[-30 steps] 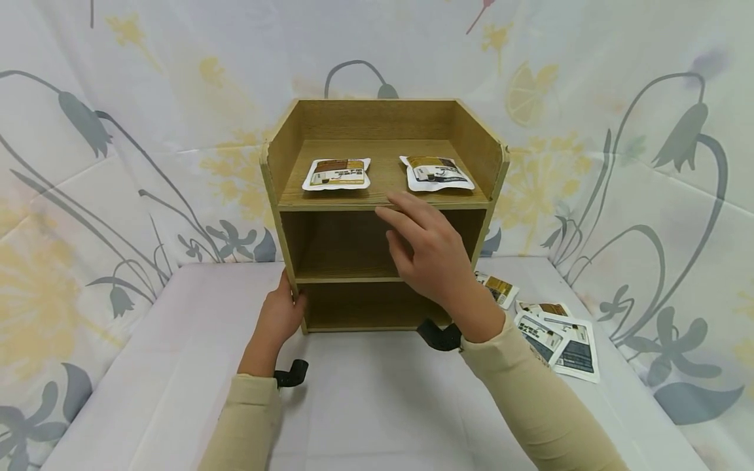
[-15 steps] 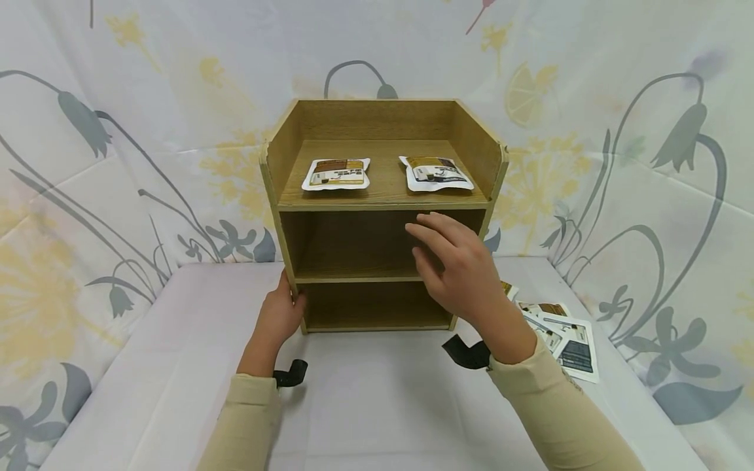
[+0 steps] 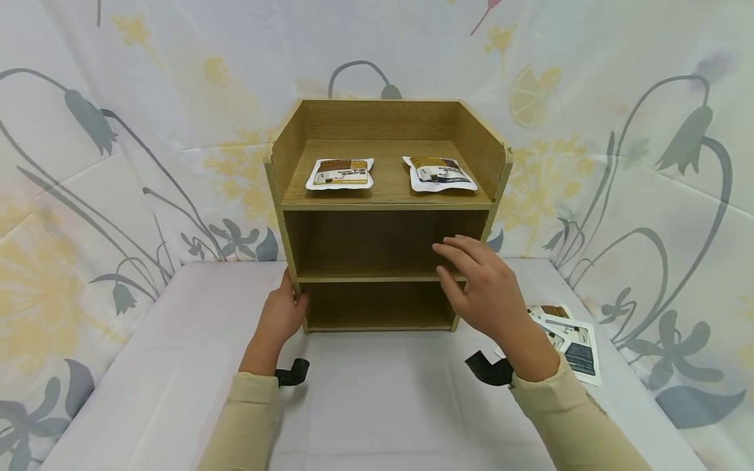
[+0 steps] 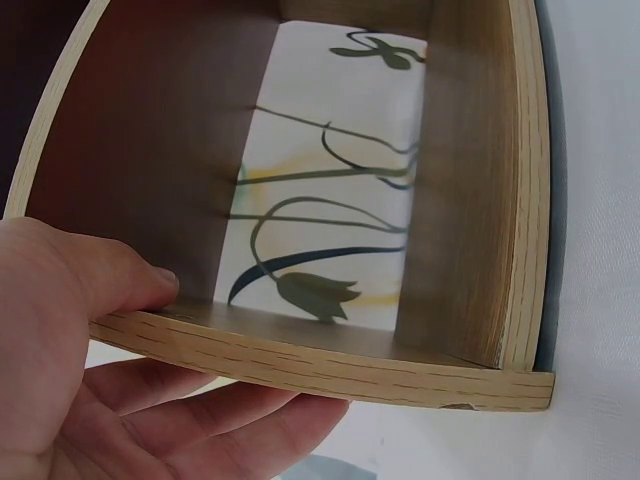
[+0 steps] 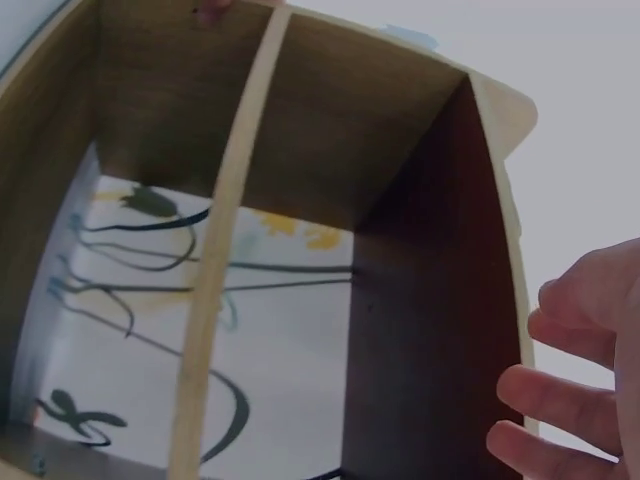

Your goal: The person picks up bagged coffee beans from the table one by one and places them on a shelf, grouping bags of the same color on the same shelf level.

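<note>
Two seem done: the left packet point(image 3: 340, 174) and right packet point(image 3: 442, 175) lie near the front corners of the rack point(image 3: 381, 120)'s top; the loose packets point(image 3: 580, 343) near the table point(image 3: 377, 405)'s right edge look left over. The left hand point(image 3: 283, 317) grips the rack's side; the right hand point(image 3: 489, 291) holds nothing, fingers relaxed

Your head view looks forward and down at the shelf point(image 3: 385, 207); your wrist views, close before its left and right edges, share its bottom compartment point(image 4: 465, 190).

Left hand point(image 4: 95, 425) gripping shelf point(image 4: 300, 371), flowered cloth point(image 4: 320, 225)
</note>
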`<move>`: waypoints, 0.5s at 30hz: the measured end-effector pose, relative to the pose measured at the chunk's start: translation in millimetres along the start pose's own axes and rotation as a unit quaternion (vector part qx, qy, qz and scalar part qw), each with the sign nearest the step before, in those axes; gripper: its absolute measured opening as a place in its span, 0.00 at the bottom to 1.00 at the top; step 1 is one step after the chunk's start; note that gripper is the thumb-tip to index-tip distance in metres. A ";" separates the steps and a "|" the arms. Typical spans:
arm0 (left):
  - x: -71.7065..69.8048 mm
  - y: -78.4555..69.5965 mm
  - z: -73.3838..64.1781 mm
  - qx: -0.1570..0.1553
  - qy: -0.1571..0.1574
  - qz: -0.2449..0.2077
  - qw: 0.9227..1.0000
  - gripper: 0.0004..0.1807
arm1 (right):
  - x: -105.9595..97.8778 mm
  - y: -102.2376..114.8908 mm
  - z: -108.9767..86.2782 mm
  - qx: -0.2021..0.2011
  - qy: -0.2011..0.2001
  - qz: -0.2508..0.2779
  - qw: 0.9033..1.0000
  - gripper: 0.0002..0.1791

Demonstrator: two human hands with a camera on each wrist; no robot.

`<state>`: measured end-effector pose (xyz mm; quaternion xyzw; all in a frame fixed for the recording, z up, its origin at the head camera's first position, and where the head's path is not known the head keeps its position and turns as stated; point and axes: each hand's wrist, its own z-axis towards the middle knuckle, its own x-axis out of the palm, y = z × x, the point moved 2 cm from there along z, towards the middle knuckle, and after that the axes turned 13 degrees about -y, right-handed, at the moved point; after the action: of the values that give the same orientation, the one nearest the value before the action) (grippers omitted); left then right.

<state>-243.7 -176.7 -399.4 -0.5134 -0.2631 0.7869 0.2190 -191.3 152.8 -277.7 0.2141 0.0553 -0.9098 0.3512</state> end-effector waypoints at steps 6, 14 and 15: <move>-0.7 -0.5 -0.4 0.004 -0.007 0.003 1.000 0.31 | -2.3 -12.4 -13.6 0.005 0.015 -0.006 1.000 0.18; -1.2 -0.1 0.2 0.010 -0.012 0.000 1.000 0.32 | -2.7 -25.9 -31.0 0.016 0.041 -0.023 0.999 0.18; -1.3 0.2 0.2 0.010 -0.012 -0.001 1.000 0.32 | -2.6 -27.4 -33.3 0.017 0.045 -0.024 0.999 0.18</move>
<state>-243.4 -177.6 -398.5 -0.5015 -0.2582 0.7954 0.2216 -196.1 183.2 -308.0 0.2592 0.0603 -0.9085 0.3222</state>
